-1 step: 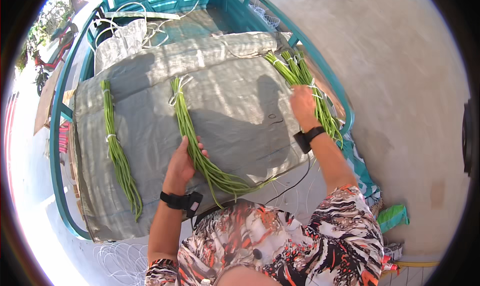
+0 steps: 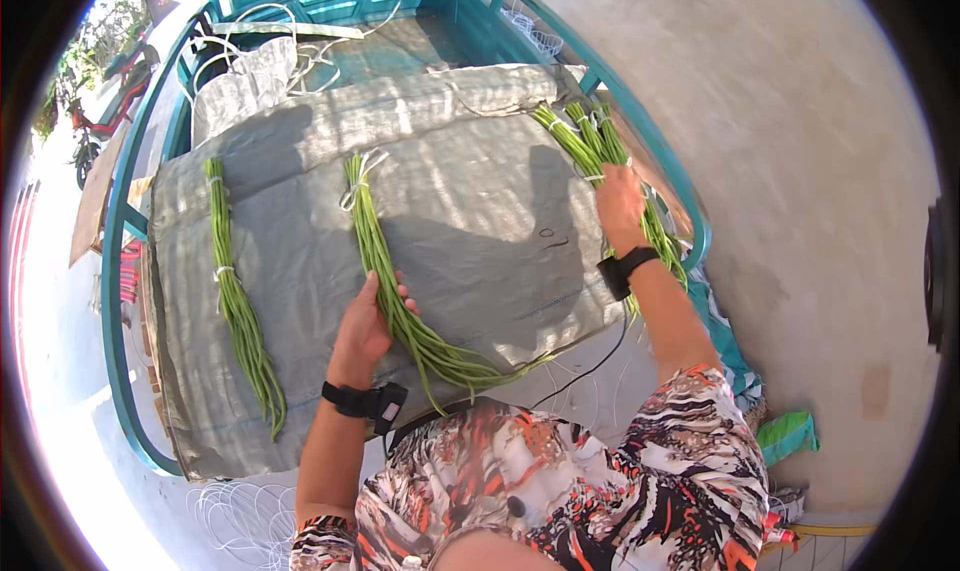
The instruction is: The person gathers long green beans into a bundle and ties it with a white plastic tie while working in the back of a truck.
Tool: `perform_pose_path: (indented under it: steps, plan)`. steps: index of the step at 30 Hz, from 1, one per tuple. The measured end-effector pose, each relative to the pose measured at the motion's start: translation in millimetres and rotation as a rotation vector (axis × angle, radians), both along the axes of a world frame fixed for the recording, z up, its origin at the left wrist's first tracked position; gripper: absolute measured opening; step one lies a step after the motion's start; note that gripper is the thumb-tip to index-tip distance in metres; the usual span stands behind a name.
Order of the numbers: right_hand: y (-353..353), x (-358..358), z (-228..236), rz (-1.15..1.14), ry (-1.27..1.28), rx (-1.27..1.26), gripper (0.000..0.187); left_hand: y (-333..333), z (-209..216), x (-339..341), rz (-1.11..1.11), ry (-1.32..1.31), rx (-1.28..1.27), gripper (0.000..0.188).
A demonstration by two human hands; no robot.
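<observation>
A middle bundle of long green beans (image 2: 366, 233) lies on the grey sheet, with a white tie near its upper end and its loose ends fanned toward me. My left hand (image 2: 372, 321) wraps round its lower half from the left, thumb on top. At the right edge several tied bundles of long beans (image 2: 606, 136) lie side by side. My right hand (image 2: 622, 206) is closed on the nearest of these bundles, just below a white tie; its fingertips are partly hidden. A third lot, a slim bundle of long beans (image 2: 229, 281) with two white ties, lies untouched at the left.
The grey woven sheet (image 2: 300, 301) covers the load bed of a teal cart, whose rail (image 2: 118, 271) curves round both sides. White straps and a pale sack (image 2: 245, 91) lie behind. A dark cable (image 2: 590, 366) hangs by my right wrist. Loose white strands (image 2: 240, 521) lie below.
My right hand has shifted slightly to the right at the right-hand bundles, and the beans under it have moved a little. My left hand stays on the middle bundle.
</observation>
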State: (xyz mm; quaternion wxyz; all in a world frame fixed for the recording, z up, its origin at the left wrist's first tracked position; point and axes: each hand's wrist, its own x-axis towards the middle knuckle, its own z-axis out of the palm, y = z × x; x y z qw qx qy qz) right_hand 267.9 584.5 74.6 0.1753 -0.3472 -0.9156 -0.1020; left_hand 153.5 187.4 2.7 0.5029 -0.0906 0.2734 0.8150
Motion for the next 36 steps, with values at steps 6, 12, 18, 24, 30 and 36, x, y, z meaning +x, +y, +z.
perform_pose_path:
  steps: [6,12,18,24,30,36]
  plan:
    - [101,27,-27,0.034,-0.245,0.142,0.025,-3,2,6,0.041,-0.054,0.010,0.037]
    - [39,-5,0,0.101,0.100,-0.148,0.026,3,15,16,0.155,-0.084,-0.007,0.037]
    - [-136,-48,-6,0.665,-0.218,-0.624,0.027,0,26,14,0.145,-0.052,0.001,0.037]
    - [-220,-69,-1,0.846,-0.577,-0.799,0.025,-2,29,14,0.138,-0.038,0.029,0.036]
    - [-213,-70,-24,0.871,-0.470,-1.186,0.022,-2,20,15,0.136,-0.004,0.027,0.034]
    - [-193,-69,-12,0.800,-0.503,-1.214,0.021,2,28,26,0.188,0.374,-0.268,0.030]
